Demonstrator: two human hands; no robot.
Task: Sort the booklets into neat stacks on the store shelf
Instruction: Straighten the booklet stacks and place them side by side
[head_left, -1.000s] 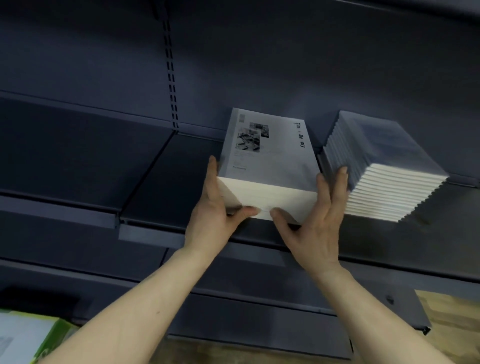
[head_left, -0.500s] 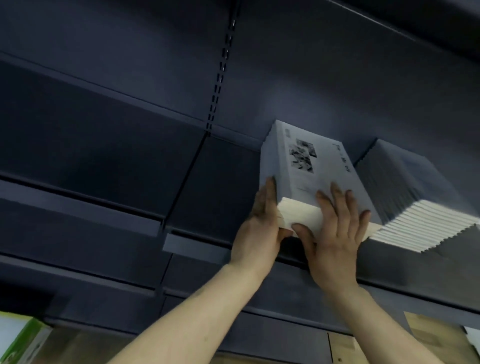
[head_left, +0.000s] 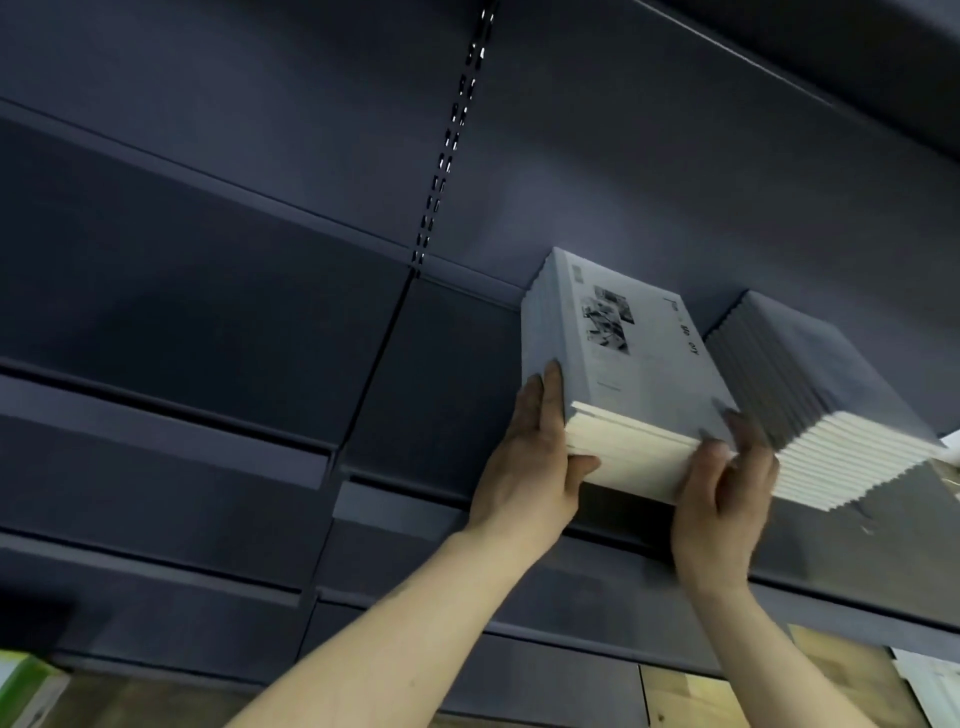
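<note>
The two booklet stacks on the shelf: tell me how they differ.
The left stack shows a pale grey cover with a photo and print; the right stack has a darker, plain-looking cover. The left hand and right hand hold the left stack, while the right stack sits untouched. The left stack's front is nearly flush; the right stack's edges step like stairs. Both rest on the same dark shelf.

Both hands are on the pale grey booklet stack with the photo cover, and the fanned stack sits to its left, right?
Not quite. In the head view the fanned stack of dark grey booklets sits to the right of the pale grey booklet stack, which both the left hand and right hand hold.
</note>
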